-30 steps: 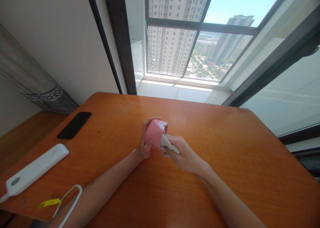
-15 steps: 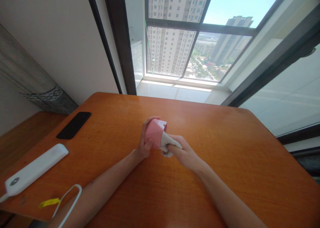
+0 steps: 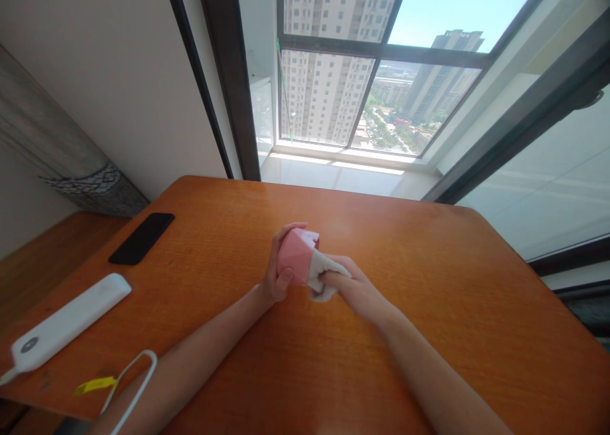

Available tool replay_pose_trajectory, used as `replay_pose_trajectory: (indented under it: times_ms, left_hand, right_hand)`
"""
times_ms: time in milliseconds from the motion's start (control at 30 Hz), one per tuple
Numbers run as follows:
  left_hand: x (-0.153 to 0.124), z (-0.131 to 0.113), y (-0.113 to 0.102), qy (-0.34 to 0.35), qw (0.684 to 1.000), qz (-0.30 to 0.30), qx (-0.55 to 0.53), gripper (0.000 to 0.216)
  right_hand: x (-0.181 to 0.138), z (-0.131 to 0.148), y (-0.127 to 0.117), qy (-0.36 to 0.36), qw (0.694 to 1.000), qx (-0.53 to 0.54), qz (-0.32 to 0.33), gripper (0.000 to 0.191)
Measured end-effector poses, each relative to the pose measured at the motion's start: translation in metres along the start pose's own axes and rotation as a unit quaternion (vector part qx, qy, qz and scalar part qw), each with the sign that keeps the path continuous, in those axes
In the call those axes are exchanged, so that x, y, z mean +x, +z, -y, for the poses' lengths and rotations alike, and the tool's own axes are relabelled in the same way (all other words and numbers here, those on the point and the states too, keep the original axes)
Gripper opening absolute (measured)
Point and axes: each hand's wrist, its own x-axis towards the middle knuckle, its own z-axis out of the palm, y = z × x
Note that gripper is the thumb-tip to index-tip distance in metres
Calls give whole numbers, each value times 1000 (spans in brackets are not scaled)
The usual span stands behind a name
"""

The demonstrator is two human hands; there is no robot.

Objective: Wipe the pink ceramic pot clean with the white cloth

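Shifted slightly outward, right hand [image 3: 359, 290] pinches crumpled white cloth [image 3: 323, 275] against the faceted pink object [image 3: 295, 262] gripped in the left hand [image 3: 275, 277].

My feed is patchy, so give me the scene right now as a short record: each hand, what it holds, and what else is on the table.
left hand: closed around pink faceted container
right hand: presses white cloth against the container's side
surface: orange wooden table
left side of table: black phone, long white device, white cable, yellow tag
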Motion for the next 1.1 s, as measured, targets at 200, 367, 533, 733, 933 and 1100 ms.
replay_pose_trajectory:
  times_ms: [200, 367, 533, 733, 933, 1100]
  left_hand:
    - [-3, 5, -6, -8, 1000, 9, 6, 86]
    - [-3, 5, -5, -3, 1000, 10, -1, 86]
    - [-3, 6, -6, -5, 1000, 12, 4, 87]
    - [-3, 5, -5, -13, 1000, 6, -6, 85]
    - [-2, 4, -4, -14, 1000, 10, -10, 86]
    - [-2, 5, -5, -7, 1000, 17, -17, 85]
  right_hand:
    - [4, -8, 4, 9, 995, 83, -55, 12]
    - [0, -2, -1, -69, 990, -118, 21, 6]
    - [5, -10, 2, 24, 990, 122, -63, 15]
    - [0, -3, 2, -120, 980, -156, 13, 12]
    - [4, -11, -1, 7, 998, 48, -33, 8]
    - [3, -11, 0, -53, 997, -48, -11, 9]
